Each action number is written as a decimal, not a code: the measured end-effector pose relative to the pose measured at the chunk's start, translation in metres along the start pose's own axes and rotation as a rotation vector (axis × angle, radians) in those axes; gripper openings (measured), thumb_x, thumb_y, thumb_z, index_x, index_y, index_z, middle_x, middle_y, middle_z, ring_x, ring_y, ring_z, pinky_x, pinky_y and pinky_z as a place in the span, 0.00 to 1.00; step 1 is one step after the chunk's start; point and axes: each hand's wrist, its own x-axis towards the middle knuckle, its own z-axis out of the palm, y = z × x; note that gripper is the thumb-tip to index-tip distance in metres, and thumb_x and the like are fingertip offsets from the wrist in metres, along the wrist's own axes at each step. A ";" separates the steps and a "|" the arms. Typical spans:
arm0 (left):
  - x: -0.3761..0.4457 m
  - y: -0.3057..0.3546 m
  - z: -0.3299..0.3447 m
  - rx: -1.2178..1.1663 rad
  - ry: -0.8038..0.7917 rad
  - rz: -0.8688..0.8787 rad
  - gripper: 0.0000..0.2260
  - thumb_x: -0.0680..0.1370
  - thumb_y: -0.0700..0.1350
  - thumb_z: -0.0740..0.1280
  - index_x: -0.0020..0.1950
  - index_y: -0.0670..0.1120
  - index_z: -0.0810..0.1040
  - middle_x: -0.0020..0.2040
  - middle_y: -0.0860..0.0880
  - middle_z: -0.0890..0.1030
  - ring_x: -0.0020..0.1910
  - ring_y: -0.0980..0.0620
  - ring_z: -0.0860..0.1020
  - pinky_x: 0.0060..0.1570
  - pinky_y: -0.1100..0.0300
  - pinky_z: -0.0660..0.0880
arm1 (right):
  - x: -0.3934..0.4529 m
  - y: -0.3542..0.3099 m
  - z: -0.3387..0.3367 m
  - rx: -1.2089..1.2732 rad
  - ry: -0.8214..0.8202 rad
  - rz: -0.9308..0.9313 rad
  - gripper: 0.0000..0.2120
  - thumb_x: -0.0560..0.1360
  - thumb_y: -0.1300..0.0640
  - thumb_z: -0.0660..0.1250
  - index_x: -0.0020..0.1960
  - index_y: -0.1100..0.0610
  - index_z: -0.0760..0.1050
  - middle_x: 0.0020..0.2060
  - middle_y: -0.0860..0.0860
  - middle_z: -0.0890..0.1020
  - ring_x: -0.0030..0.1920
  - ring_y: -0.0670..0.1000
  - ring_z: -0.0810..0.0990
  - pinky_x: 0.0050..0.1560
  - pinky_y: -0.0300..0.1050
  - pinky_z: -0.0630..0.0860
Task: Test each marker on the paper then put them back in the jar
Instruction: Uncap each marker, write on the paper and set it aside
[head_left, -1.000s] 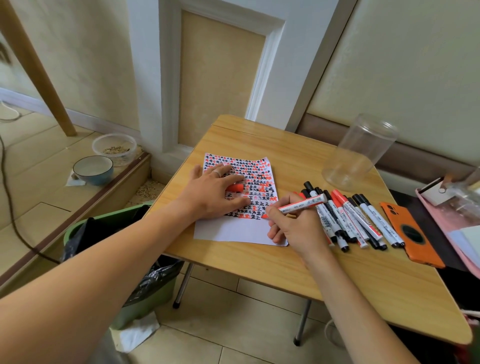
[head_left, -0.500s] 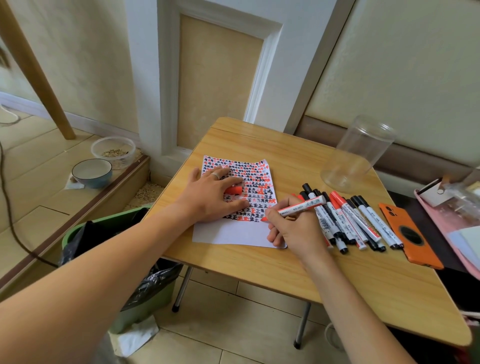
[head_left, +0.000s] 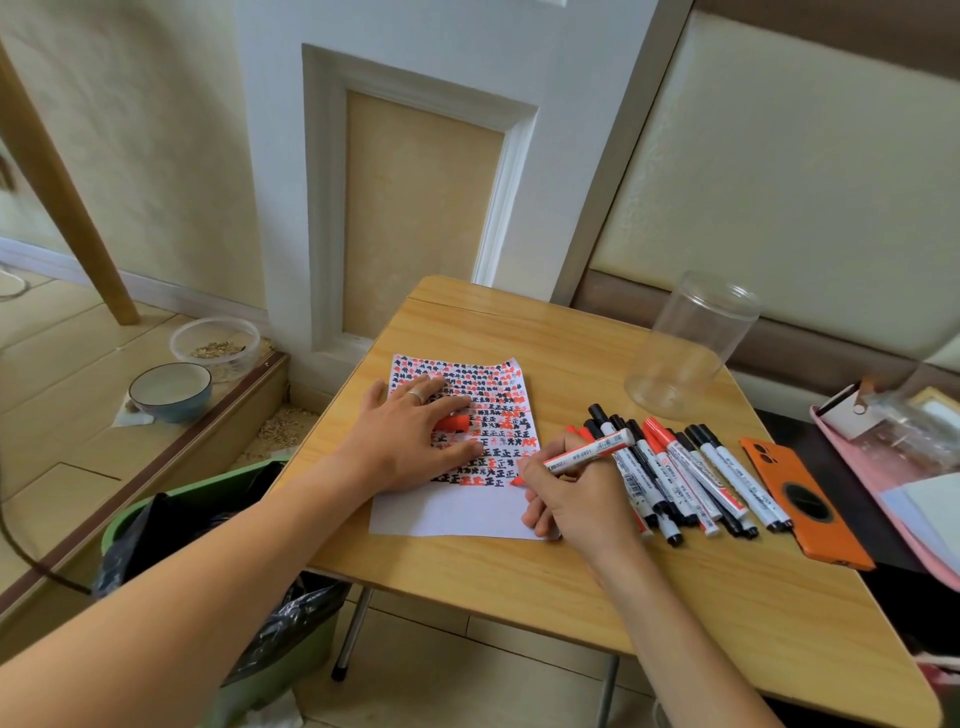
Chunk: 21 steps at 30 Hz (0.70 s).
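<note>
Little has shifted since the earlier frames: both hands keep their places on the sheet, and only the camera view has tipped slightly. The left hand (head_left: 415, 441) lies flat on the paper (head_left: 457, 509) with fingers spread and relaxed, pinning it to the wooden table (head_left: 519, 571); a red marker cap (head_left: 453, 423) sits between its fingers, and a ring shows on one finger. The right hand (head_left: 576, 499) grips an uncapped red marker (head_left: 582, 457) in a writing hold, its tip touching the paper at the lower right end of the rows of red and black marks that fill the upper part of the sheet. Just right of that hand, a loose row of black and red markers (head_left: 691, 478) lies on the table. Beyond them stands the clear plastic jar (head_left: 685, 348), holding nothing. An orange phone (head_left: 805, 504) lies right of the markers, near the table's edge. Left of the table stand a green bin (head_left: 218, 519) lined with a black bag, and two bowls (head_left: 171, 389) on the floor.
</note>
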 end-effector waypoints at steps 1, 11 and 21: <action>0.000 0.000 0.000 -0.002 0.000 -0.003 0.42 0.69 0.80 0.44 0.79 0.63 0.62 0.83 0.53 0.57 0.82 0.52 0.53 0.78 0.39 0.42 | 0.000 0.000 0.000 0.005 0.003 0.005 0.11 0.79 0.58 0.72 0.39 0.53 0.76 0.29 0.58 0.81 0.28 0.59 0.81 0.26 0.43 0.72; -0.001 0.002 -0.002 0.000 -0.016 -0.011 0.43 0.68 0.80 0.43 0.79 0.64 0.61 0.83 0.53 0.56 0.82 0.52 0.52 0.78 0.39 0.43 | -0.004 -0.004 0.001 -0.022 -0.025 -0.026 0.07 0.79 0.59 0.71 0.44 0.59 0.75 0.30 0.59 0.80 0.25 0.52 0.79 0.25 0.41 0.72; -0.002 0.002 -0.003 0.001 -0.020 -0.014 0.43 0.68 0.80 0.42 0.79 0.64 0.61 0.83 0.53 0.56 0.82 0.52 0.52 0.78 0.40 0.42 | -0.003 -0.002 0.000 -0.078 -0.049 -0.078 0.07 0.79 0.59 0.71 0.44 0.58 0.75 0.28 0.58 0.81 0.25 0.56 0.78 0.27 0.45 0.73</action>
